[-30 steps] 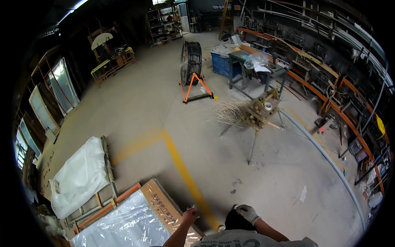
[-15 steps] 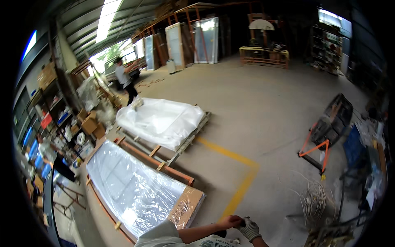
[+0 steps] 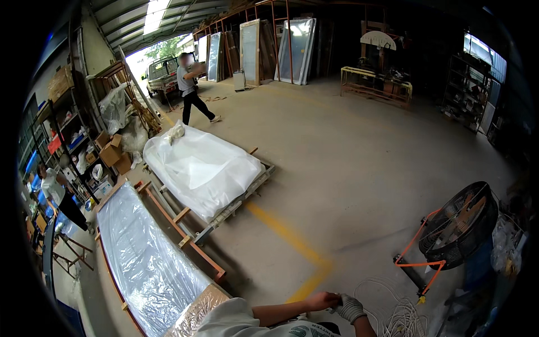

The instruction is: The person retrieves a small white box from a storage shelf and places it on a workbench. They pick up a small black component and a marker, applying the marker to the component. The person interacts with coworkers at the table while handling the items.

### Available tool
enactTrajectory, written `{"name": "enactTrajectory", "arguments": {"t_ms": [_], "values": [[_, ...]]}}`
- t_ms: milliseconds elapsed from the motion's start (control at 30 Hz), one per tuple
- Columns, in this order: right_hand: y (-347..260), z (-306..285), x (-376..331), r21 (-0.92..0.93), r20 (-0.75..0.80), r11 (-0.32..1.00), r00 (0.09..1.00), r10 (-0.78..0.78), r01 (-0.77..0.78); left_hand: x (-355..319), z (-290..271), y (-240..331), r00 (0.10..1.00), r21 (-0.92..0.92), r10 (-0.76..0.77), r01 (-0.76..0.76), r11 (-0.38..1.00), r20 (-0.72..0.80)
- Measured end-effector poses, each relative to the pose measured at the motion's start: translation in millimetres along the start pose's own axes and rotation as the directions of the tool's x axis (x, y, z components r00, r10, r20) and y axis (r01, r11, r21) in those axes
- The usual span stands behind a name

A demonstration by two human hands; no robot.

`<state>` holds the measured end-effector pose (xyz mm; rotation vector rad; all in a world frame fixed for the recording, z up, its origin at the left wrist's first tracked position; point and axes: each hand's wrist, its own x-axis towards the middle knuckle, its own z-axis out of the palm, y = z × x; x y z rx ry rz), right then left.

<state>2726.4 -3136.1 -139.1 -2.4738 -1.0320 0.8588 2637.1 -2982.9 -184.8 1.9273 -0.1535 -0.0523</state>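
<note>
Low in front of my body, my two hands meet. My left hand (image 3: 323,301) is bare, its fingers curled closed against the fingers of my right hand (image 3: 352,309). On the right hand is a grey-white striped knit glove (image 3: 353,306), its fingers bent in toward the left. Something small and dark shows between the hands, too small to name. Left of my arms lies a long panel wrapped in clear plastic (image 3: 149,258) with brown cardboard (image 3: 196,312) at its near end; neither hand touches it.
Beyond the panel, a white-sheeted load (image 3: 205,168) rests on a low frame (image 3: 241,196). At right stand a large black floor fan (image 3: 457,224) and a coil of white cable (image 3: 405,320). One person (image 3: 191,90) walks near a truck (image 3: 163,76); another (image 3: 59,194) stands far left.
My view has turned, shifting the panel and sheeted load leftward. The person near the truck has raised their arms and is in mid-stride. My hands remain together.
</note>
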Motion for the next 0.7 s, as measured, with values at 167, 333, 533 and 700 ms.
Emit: {"name": "enactTrajectory", "arguments": {"t_ms": [167, 333, 533, 700], "values": [[156.7, -68.0, 64.3, 0.207, -0.241, 0.932, 0.908, 0.343, -0.297, 188.8, -20.5, 0.2, 0.988, -0.021, 0.020, -0.017, 1.000, 0.151], [314.1, -100.9, 106.5, 0.365, -0.421, 0.845, 0.741, 0.524, -0.390, 360.2, -57.1, -69.9, 1.000, -0.029, -0.021, 0.021, 0.999, 0.022], [468.3, -212.5, 234.3, 0.552, -0.326, 0.686, 0.634, 0.701, -0.474, 500.2, -155.0, -89.1, 0.934, -0.129, -0.242, 0.215, 0.968, -0.262], [439.0, -443.9, 367.3, 0.423, -0.291, 0.807, 0.782, 0.552, -0.412, 536.9, -219.6, -149.2, 0.710, -0.310, -0.594, 0.507, 0.804, -0.378]]}}
